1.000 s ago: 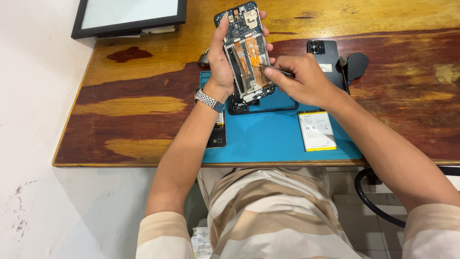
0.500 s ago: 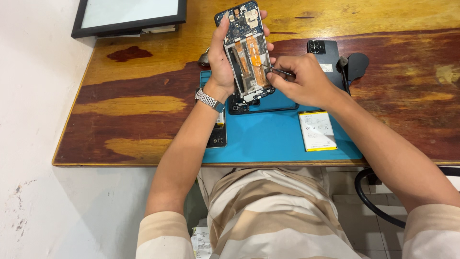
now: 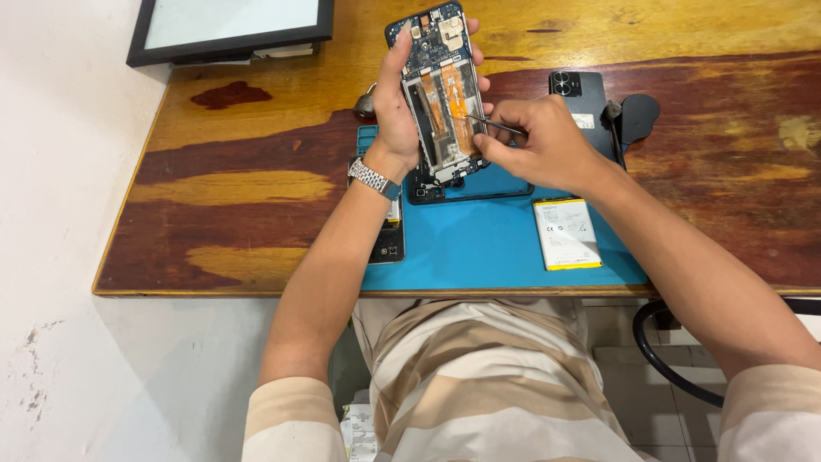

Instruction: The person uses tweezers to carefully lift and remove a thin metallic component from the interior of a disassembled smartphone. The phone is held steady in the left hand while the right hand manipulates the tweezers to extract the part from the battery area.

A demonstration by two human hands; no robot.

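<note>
blue silicone covered the near middle of the worn wooden table [image 3: 256,184] as a work mat [image 3: 479,248], and above its far edge the person held an opened phone [image 3: 440,90] with its back off, circuit board and orange flex strips showing. the left hand [image 3: 398,107] was closed around the phone's left edge, thumb on the near side and fingertips [image 3: 477,58] curling over the right edge, keeping it tilted up off the mat. a metal watch [image 3: 373,178] sat on that wrist. the right hand [image 3: 539,145] was pinched shut on a pair of thin tweezers [image 3: 494,127], whose tips touched the orange part in the phone's middle. under the phone, on the mat, lay a dark phone frame [image 3: 470,190]. a flat white battery [image 3: 566,233] with a yellow edge lay on the mat's right part, apart from both hands. just beyond the right hand lay a dark back cover [image 3: 575,90] with a camera block, and beside it a black round-ended tool [image 3: 637,115]. a small dark device [image 3: 389,244] sat at the mat's left edge, partly under the left forearm. a black-framed screen [image 3: 231,26] rested at the table's far left corner.
</note>
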